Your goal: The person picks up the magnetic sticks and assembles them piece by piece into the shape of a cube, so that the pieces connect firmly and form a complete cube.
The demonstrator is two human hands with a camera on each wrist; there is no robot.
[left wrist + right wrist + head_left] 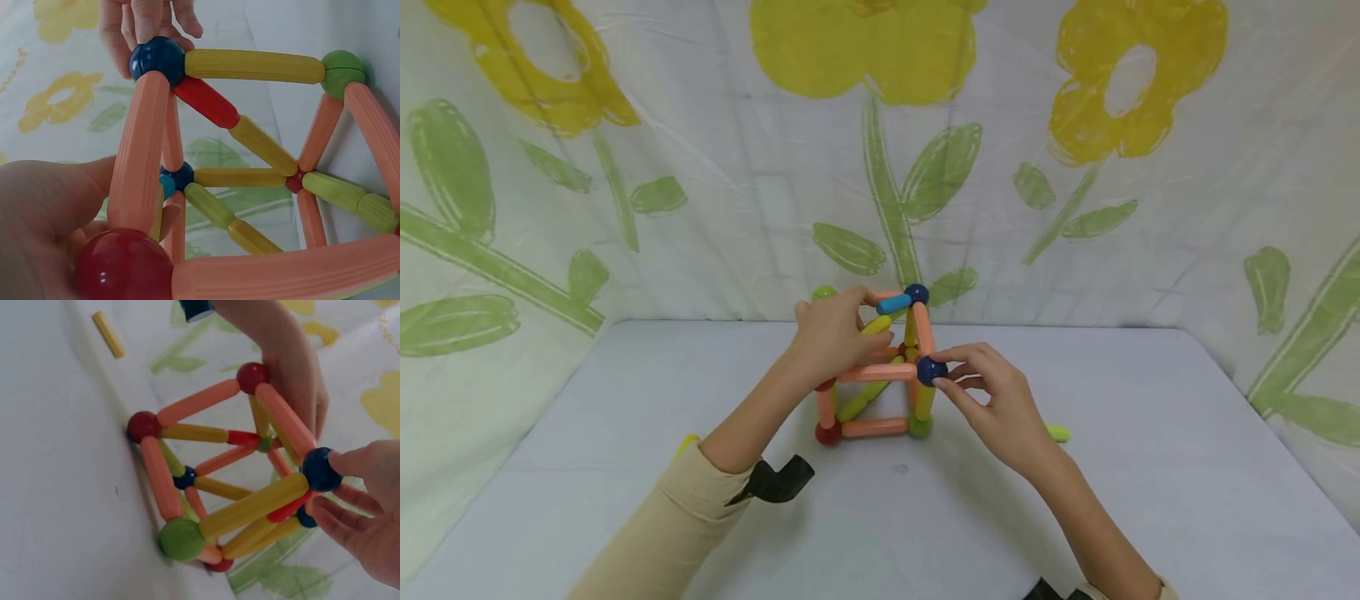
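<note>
A cube-shaped frame of magnetic sticks and balls stands on the table, with salmon sticks and yellow uprights along its edges. My right hand pinches the dark blue ball at the near right top corner between thumb and fingers. Over the top left side reaches my left hand, its thumb and fingers around a yellow stick. That stick lies close to a light blue stick by the far dark blue ball. A red ball sits under the left hand, partly covered in the head view.
A loose yellow-green stick lies on the white table behind the right forearm. Something yellow shows past the left sleeve. A cloth with printed flowers hangs behind the table.
</note>
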